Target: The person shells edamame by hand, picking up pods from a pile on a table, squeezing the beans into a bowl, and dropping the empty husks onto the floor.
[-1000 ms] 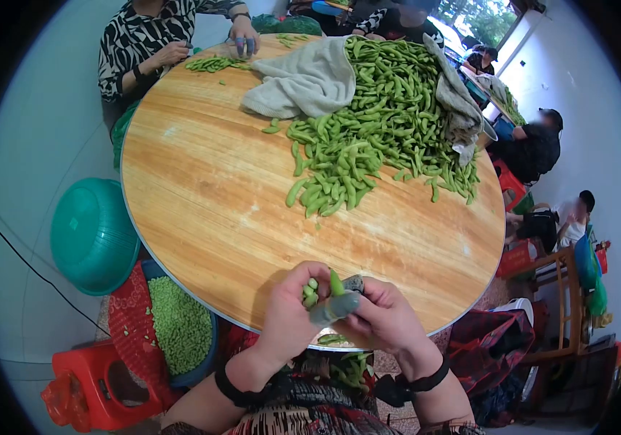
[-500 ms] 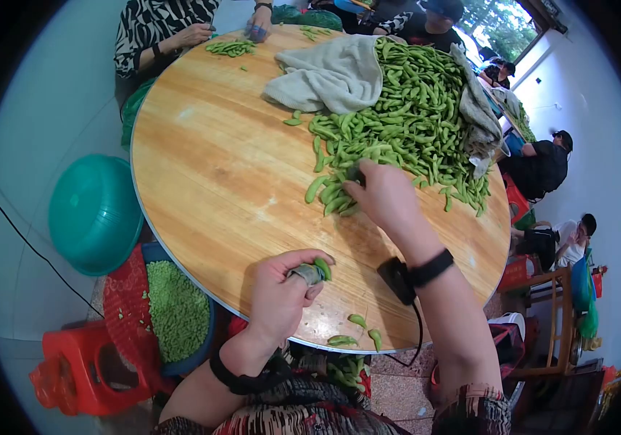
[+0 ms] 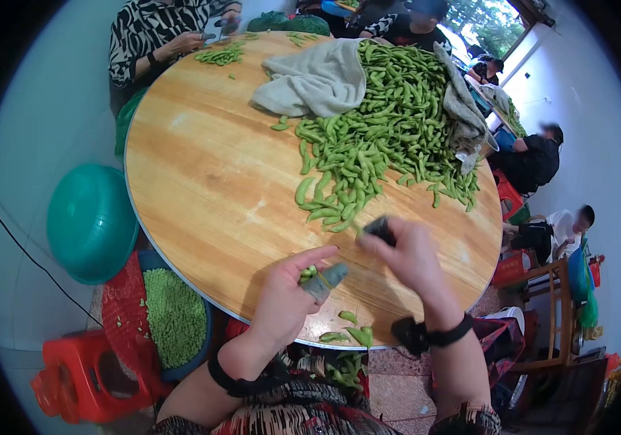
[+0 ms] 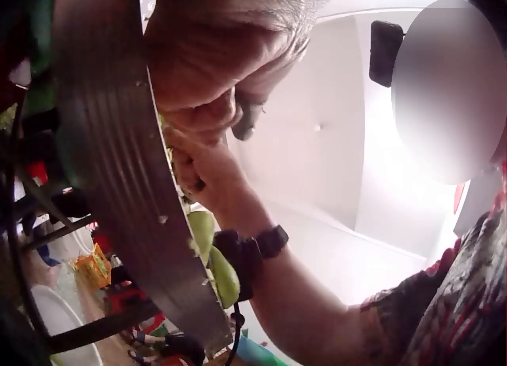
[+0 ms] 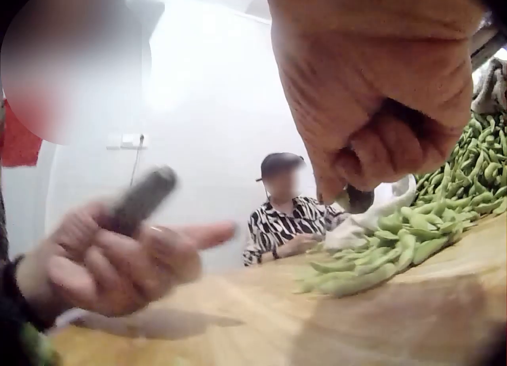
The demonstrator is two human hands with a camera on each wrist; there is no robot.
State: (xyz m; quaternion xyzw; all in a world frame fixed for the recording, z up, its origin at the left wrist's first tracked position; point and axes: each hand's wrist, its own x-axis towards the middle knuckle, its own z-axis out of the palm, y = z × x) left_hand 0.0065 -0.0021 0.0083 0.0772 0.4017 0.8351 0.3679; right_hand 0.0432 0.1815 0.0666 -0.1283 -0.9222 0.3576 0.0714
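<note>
My left hand [image 3: 278, 301] stays over the near table edge, several shelled green beans [image 3: 308, 273] cupped in its curled fingers. A grey finger cover [image 3: 325, 281] sits on one of its digits. To the right, my right hand [image 3: 419, 257] pinches a green bean pod [image 3: 356, 226] between thumb and a finger that wears a dark cover [image 3: 380, 230]; only a bit of the pod shows in the right wrist view. Just beyond that hand lies the heap of bean pods [image 3: 397, 109]. A few loose pods [image 3: 359, 335] lie near the table's front edge.
The round wooden table [image 3: 201, 181] carries a pale cloth sack [image 3: 317, 76] at the heap. A blue basin of shelled beans [image 3: 172, 312], a red stool [image 3: 93, 377] and a green basin [image 3: 93, 225] stand left. Another person [image 3: 162, 43] sits across the table.
My right hand came from beside the left hand out to the heap, and is now drawing back toward me with a pod. My left hand stayed near the table edge.
</note>
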